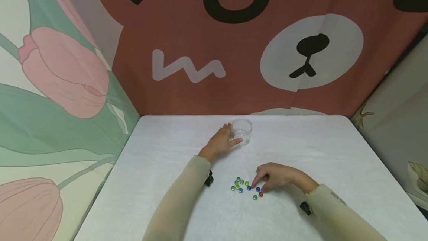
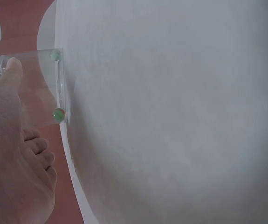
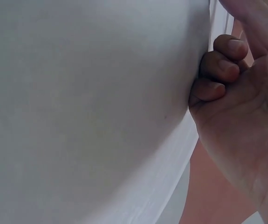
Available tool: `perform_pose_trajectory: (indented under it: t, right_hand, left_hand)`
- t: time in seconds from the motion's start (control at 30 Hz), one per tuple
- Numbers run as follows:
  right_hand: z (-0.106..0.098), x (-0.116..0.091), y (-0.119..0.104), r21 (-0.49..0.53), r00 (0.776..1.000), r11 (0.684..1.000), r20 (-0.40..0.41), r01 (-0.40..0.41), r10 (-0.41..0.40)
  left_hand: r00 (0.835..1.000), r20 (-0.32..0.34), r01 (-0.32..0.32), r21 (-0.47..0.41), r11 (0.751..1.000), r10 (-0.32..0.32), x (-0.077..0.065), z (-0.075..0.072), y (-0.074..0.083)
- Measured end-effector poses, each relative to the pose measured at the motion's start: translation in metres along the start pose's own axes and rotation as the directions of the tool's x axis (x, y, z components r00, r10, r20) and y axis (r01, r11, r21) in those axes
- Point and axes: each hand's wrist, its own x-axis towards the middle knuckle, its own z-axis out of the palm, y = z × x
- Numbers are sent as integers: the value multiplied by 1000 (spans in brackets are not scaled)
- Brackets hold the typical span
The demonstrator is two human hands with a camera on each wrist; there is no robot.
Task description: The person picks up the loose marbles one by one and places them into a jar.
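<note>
One flowered cloth (image 1: 63, 70) hangs well to the left of the clear jar (image 1: 242, 131), beyond the white desk (image 1: 150, 166). Your left sleeve (image 1: 180, 200) reaches in from the jar's near left. Your left hand (image 1: 219, 142) is at the jar's left side, its fingers partly open and holding the jar, your thumb along the near wall. The jar stands upright towards the far edge, with a brown bear cloth (image 1: 187, 40) behind it; your left wrist view shows two green marbles (image 2: 58, 115) at its bottom. On your side of the jar lie eleven loose marbles (image 1: 237, 187): a mostly green and yellow group roughly in line with the jar, then, a little right of it, a green marble (image 1: 255, 197), a blue marble (image 1: 258, 189) and a red marble (image 1: 260, 194). Your right hand (image 1: 279, 176) is to the jar's near right; its index finger and thumb point down, parted on either side of that blue marble and not closed on it, while the other fingers curl in. Your right sleeve (image 1: 344, 211) lies farther right of the jar.
</note>
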Motion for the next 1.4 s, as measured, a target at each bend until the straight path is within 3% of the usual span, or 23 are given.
perform_pose_trajectory:
  t: [0.47, 0.73, 1.03, 1.4]
  right_hand:
    - [3, 0, 6, 13, 997, 998, -49, 65, -64]
    - [-2, -3, 6, 37, 997, 999, -64, 38, -35]
    - [-9, -3, 8, 28, 985, 997, -157, 71, -66]
    - [-18, 3, 7, 12, 965, 1000, -261, -3, 6]
  left_hand:
    - [1000, -1, -8, 0, 1000, 8, 0, 0, -2]
    - [1000, 7, 2, 10, 1000, -2, 0, 0, -1]
    - [1000, 6, 12, 15, 1000, -12, 0, 1, 0]
    - [1000, 0, 13, 18, 1000, -13, 1, 2, 0]
